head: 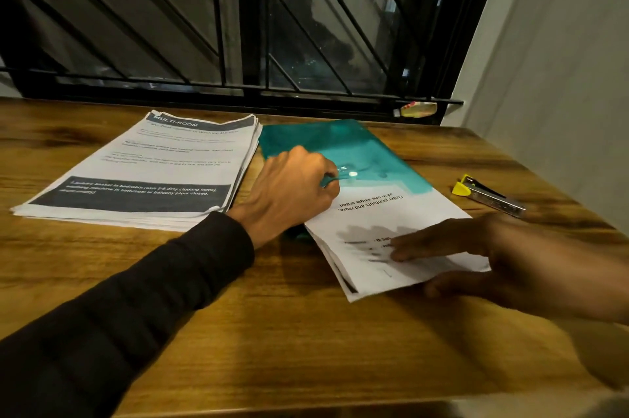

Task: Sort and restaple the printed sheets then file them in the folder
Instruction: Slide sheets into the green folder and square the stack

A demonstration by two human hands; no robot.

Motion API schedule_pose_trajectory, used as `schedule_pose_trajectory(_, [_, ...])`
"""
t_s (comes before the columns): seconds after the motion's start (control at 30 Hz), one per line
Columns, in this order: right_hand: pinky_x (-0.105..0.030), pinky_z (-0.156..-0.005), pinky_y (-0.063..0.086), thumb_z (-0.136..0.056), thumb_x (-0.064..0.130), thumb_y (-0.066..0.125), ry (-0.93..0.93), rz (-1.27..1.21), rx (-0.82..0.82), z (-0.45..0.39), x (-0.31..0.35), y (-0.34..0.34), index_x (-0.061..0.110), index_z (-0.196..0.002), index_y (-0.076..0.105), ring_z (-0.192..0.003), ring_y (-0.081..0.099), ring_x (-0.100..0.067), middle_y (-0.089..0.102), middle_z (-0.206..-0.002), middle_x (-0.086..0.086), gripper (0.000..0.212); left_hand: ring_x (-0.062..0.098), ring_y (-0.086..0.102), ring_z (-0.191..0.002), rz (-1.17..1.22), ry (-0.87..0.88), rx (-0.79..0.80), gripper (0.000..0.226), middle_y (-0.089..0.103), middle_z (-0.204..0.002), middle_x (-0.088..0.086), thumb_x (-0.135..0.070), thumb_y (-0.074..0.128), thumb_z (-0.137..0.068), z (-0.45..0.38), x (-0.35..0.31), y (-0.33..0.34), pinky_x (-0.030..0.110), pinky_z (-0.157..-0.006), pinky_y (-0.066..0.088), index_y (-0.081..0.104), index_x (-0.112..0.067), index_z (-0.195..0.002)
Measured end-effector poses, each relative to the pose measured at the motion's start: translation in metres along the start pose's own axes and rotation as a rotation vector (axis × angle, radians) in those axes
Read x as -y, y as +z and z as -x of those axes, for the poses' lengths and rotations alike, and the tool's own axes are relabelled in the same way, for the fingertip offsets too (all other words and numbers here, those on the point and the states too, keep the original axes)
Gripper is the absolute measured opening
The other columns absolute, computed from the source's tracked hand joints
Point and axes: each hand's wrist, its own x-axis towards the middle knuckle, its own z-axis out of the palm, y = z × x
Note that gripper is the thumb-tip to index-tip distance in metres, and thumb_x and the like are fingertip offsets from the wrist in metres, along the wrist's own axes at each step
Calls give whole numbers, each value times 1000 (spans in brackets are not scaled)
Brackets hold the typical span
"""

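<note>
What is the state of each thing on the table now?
Folder: flat, flap held up by left hand, sheets partly inside.
Sheets: half in folder, right hand holding the near end.
Stack: lying flat left of folder, untouched.
Stapler: lying on table, right of folder, untouched.

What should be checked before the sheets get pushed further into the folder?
1. Translucent teal plastic folder flap held up: ok, left hand pinches its edge.
2. White printed sheet bundle started into the folder: ok, top end under the teal cover.
3. Right hand grips bundle's near end: ok, fingers on top, thumb below.
4. Bundle stapled: cannot tell, no staple visible.
5. Yellow-tipped metal stapler clear of path: ok, lies apart to the right.
6. Second white paper stack clear: ok, left of folder.
</note>
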Motion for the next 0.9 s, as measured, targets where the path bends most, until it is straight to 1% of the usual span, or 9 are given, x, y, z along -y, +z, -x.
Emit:
schedule_pose_trajectory(0.07, [-24,-96,48,-81,53,64,49,64,-74,-5,-15,2,59,-109,59,-110,54,12,58,-117,35,28,24,67,-85,12,5,-5,24,75,-95,2,-33,57,-92,0,1,0,40,-77,57,76,-21,-102])
schedule_pose_trajectory(0.17, [-28,-94,50,-77,71,51,76,159,-166,-21,-21,3,57,-121,54,-115,52,10,56,-127,31,47,20,68,-85,26,14,-3,25,75,-97,1,-34,59,-93,0,0,0,40,-77,58,76,-20,-103])
schedule_pose_trajectory(0.3, [-27,-85,54,-78,63,52,55,181,-279,-34,-28,3,52,-113,62,-107,58,9,62,-122,26,38,15,68,-84,44,15,-2,25,76,-100,-1,-34,60,-94,1,1,-2,38,-74,58,76,-19,-104])
schedule_pose_trajectory(0.43, [-17,-82,50,-79,63,44,42,185,-287,-33,-27,-1,56,-112,59,-107,56,9,57,-121,35,37,16,68,-81,50,16,-24,24,76,-92,0,-31,58,-94,1,0,-5,36,-74,58,78,-19,-100])
schedule_pose_trajectory(0.5, [-12,-78,48,-85,52,50,59,200,-305,-36,-29,1,54,-113,60,-106,56,6,60,-119,32,30,18,67,-78,29,14,-23,25,75,-87,2,-30,56,-94,1,1,-4,37,-72,57,78,-19,-98])
schedule_pose_trajectory(0.6, [-20,-77,53,-91,34,59,65,249,-314,-51,-35,4,44,-117,65,-99,63,0,66,-116,21,29,16,59,-62,-3,21,-7,28,70,-73,4,-27,52,-94,0,3,-3,36,-63,55,74,-13,-82])
schedule_pose_trajectory(0.7, [-10,-74,43,-92,29,61,62,300,-284,-72,-37,3,34,-119,67,-102,62,-3,68,-116,15,28,14,42,-48,30,18,-33,35,49,-54,1,-19,52,-92,-1,7,-2,38,-55,50,50,-14,-58])
schedule_pose_trajectory(0.8, [-19,-73,42,-93,28,60,73,310,-253,-90,-38,5,34,-119,67,-98,64,-11,71,-113,10,28,20,62,-64,23,36,-24,31,55,-65,-6,-25,49,-93,-3,13,3,43,-63,55,64,-11,-71])
schedule_pose_trajectory(0.9, [-25,-80,47,-93,30,60,104,304,-255,-107,-39,9,34,-120,67,-99,65,-15,71,-112,7,28,22,68,-79,39,54,-15,32,73,-83,2,-32,50,-96,-3,19,7,43,-69,57,73,-13,-85])
